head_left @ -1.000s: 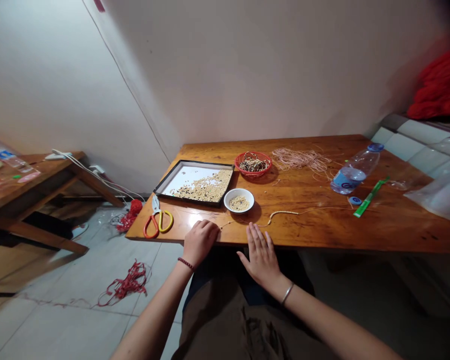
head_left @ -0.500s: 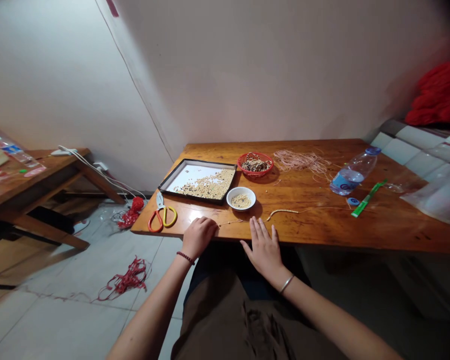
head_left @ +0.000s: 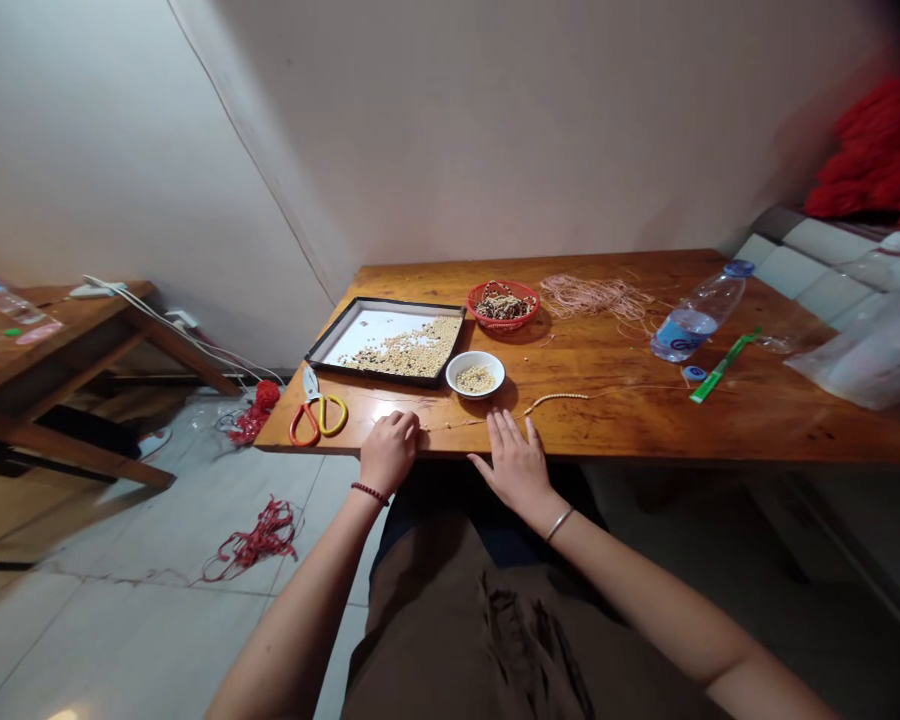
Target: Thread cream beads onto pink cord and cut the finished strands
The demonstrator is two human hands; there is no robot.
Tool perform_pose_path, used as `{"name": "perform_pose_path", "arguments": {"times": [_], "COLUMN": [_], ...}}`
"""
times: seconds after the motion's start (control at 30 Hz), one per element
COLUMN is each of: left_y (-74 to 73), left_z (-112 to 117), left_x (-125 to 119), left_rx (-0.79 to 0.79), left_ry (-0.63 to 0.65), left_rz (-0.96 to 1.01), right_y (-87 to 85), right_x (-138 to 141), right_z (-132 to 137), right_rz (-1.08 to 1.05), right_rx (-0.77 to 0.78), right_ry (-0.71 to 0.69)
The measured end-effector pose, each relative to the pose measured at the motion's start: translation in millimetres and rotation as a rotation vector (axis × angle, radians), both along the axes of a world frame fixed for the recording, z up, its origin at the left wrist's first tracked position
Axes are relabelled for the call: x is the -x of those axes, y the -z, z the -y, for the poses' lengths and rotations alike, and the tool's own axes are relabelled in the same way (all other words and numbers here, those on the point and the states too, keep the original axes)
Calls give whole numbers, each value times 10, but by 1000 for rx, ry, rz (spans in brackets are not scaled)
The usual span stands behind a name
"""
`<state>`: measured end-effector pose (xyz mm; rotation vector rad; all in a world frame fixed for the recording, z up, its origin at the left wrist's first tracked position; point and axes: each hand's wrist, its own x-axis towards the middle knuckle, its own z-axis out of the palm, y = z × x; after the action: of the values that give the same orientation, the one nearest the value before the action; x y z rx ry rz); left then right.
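My left hand is curled into a loose fist at the near edge of the wooden table, its fingertips at one end of a thin cord. That cord runs right to a short row of pale beads. My right hand lies flat with fingers spread on the table edge, just below the cord. A small white bowl of beads stands just beyond both hands. Behind it sit a black tray of pale beads and a red basket of mixed beads.
Orange-and-yellow scissors lie at the table's left corner. A pile of pink cord, a lying water bottle, a green strip and a clear plastic bag are at the right. Red thread lies on the floor; a side table stands at the left.
Both hands have slid slightly forward along the table edge toward the cord. The view has shifted a little; the objects on the table stay put.
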<state>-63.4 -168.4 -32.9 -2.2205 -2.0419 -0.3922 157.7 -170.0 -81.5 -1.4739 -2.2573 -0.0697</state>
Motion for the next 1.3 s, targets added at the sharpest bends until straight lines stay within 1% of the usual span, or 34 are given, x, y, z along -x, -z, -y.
{"name": "perform_pose_path", "arguments": {"times": [0.13, 0.33, 0.57, 0.87, 1.0, 1.17, 1.23, 1.3], "left_y": [-10, -60, -68, -81, -80, -77, -73, -73], "left_z": [5, -5, 30, 19, 11, -12, -31, -53], "left_x": [3, 42, 89, 184, 224, 282, 320, 367], "left_rx": [-8, 12, -2, 30, 50, 38, 46, 79], "left_ry": [-61, -110, -146, -210, -210, -182, -184, -200], "left_rz": [18, 79, 83, 82, 100, 108, 147, 228], "right_y": [8, 12, 24, 30, 14, 8, 15, 25], "right_x": [-18, -32, -30, -63, -76, -74, -74, -75], "right_z": [-4, -11, -15, -32, -33, -29, -31, -35], "right_rz": [1, -2, -7, 1, 5, 3, 2, 1], "right_rx": [-9, -24, -26, -46, -33, -32, -31, -29], "right_ry": [-11, -17, -16, -45, -52, -53, -52, -51]}}
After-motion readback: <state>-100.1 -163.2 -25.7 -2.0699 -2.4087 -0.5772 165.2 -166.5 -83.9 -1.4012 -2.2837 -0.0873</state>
